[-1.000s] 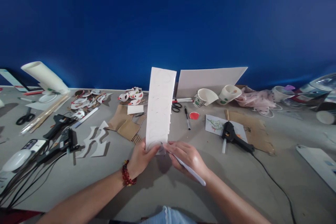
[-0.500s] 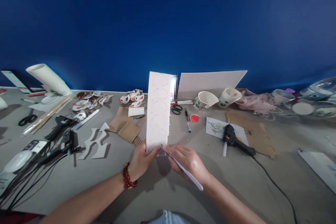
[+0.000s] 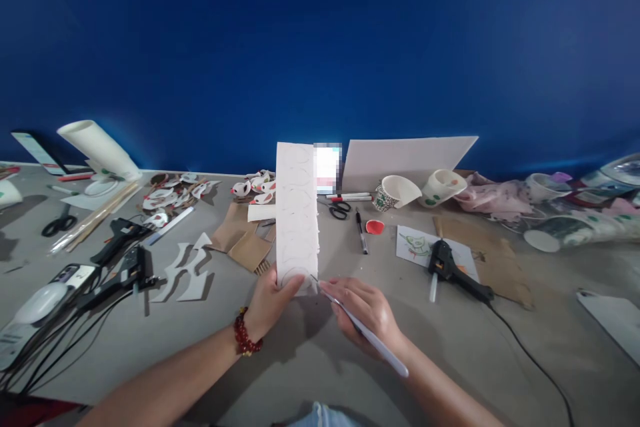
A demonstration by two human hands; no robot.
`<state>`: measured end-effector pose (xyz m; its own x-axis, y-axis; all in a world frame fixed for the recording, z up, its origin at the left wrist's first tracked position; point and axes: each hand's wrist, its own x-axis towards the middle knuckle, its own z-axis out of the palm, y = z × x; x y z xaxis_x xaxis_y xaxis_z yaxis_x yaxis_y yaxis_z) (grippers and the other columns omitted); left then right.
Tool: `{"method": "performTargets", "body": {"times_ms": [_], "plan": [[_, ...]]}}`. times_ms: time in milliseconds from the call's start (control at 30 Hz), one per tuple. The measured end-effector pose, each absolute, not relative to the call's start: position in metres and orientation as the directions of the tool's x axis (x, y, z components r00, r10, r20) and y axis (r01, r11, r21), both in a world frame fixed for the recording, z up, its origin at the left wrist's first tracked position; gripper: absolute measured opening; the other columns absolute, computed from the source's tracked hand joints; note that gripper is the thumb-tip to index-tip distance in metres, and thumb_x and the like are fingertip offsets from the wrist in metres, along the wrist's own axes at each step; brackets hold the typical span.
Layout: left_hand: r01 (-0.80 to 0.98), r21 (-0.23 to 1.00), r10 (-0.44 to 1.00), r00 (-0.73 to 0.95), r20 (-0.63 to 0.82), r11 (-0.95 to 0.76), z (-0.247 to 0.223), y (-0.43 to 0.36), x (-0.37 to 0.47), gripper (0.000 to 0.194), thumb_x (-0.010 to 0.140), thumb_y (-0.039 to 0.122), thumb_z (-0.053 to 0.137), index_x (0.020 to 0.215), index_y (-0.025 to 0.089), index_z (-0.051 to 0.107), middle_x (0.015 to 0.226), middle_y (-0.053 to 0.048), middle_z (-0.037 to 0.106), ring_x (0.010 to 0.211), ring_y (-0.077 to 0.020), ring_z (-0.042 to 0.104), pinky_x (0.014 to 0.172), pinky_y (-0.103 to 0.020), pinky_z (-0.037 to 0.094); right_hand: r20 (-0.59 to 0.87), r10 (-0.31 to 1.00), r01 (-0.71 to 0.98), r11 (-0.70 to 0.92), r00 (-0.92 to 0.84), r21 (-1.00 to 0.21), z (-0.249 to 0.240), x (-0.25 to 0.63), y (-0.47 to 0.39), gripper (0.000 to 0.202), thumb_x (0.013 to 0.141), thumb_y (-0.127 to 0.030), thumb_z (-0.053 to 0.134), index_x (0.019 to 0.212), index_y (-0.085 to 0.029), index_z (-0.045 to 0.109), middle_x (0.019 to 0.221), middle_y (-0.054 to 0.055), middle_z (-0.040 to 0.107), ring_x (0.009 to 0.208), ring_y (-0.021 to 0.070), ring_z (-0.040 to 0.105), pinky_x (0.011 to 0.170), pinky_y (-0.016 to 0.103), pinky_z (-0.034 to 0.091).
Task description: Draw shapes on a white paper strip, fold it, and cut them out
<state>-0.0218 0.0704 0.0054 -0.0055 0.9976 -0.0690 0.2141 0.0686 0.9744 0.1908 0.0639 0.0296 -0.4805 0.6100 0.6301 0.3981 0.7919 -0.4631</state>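
Note:
A long white foam-board strip [image 3: 297, 213] with several curved outlines drawn on it stands nearly upright before me, its right edge ragged. My left hand [image 3: 273, 300] grips its lower end, thumb on the front face, a red bead bracelet [image 3: 246, 333] at the wrist. In my right hand [image 3: 365, 313] is a slim white-handled craft knife [image 3: 383, 350]. Its thin tip lies at the strip's lower right edge; whether it touches is too small to tell. White curved cut-outs [image 3: 193, 273] lie to the left of my left hand.
Glue guns lie on both sides: a black one [image 3: 453, 273] at right, two more [image 3: 127, 273] at left with cables. Scissors [image 3: 340, 211], a pen [image 3: 361, 230], a red piece [image 3: 375, 227], paper cups [image 3: 395, 192] and painted bird pieces [image 3: 263, 187] sit behind. A white board [image 3: 405, 163] leans against the wall.
My right hand and the knife have moved slightly right and down, the tip now at the strip's edge. The strip has turned and shifted slightly left, uncovering more of the bright screen behind it.

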Motion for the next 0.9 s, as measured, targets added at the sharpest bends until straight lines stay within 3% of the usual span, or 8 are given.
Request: {"method": "performTargets", "body": {"times_ms": [567,733,900], "plan": [[0.090,0.991,0.995,0.022,-0.102,0.100,0.0068,0.0693,-0.0196,0.041,0.080,0.043,0.066,0.106,0.011,0.067,0.100,-0.012,0.073,0.090,-0.0273,0.069,0.078,-0.036,0.058,0.630,0.603,0.430,0.795,-0.489,-0.428,0.0268,0.1915,0.0639,0.040,0.085,-0.005,0.049,0.122,-0.017,0.056,0.091,0.009,0.073,0.082,0.0202,0.070,0.074,0.033,0.060],[0.016,0.987,0.986,0.031,-0.162,0.161,0.0022,0.0682,-0.0178,0.047,0.080,0.047,0.066,0.108,0.010,0.065,0.101,-0.014,0.072,0.083,-0.0273,0.069,0.066,-0.037,0.062,0.631,0.595,0.455,0.798,-0.498,-0.394,0.0307,0.1902,0.0639,0.038,0.087,-0.007,0.047,0.122,-0.017,0.057,0.089,0.009,0.074,0.083,0.0204,0.071,0.076,0.032,0.060],[-0.035,0.981,0.981,0.038,-0.192,0.193,0.0027,0.0678,-0.0172,0.048,0.078,0.046,0.068,0.109,0.010,0.065,0.099,-0.015,0.071,0.083,-0.0275,0.069,0.068,-0.039,0.062,0.609,0.605,0.458,0.793,-0.513,-0.402,0.0320,0.1888,0.0641,0.037,0.088,-0.009,0.046,0.122,-0.018,0.056,0.090,0.009,0.074,0.084,0.0201,0.071,0.076,0.032,0.059]]}}
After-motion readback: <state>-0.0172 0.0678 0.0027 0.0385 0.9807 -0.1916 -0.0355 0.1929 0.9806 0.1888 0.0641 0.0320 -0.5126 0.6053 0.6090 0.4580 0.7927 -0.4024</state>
